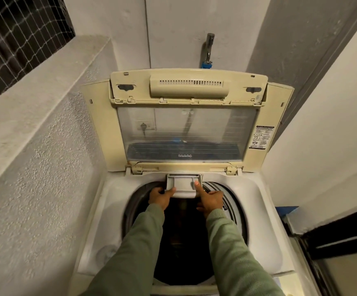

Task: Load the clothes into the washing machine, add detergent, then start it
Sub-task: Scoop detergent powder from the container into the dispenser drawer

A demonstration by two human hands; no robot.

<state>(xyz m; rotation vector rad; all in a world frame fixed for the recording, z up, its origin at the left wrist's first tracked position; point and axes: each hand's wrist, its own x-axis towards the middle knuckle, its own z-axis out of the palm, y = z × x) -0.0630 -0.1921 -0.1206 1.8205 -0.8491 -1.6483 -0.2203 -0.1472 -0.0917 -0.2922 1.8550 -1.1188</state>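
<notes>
At the white top-loading washing machine's (258, 210) back rim, the left hand (161, 197) grips the protruding grey plastic detergent drawer's (184, 185) corner. The right hand (210, 200) presses one straight forefinger on it. Uneven pushing could jam it.

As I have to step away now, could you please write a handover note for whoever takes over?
Left hand grips the left front corner of the detergent drawer, pulled out at the back rim of the drum.
Right hand: index finger on the drawer's right side; grip underneath hidden.
The lid is up.
Drum too dark to show clothes. No detergent in view.
Left: add detergent, shut drawer and lid, start.
</notes>
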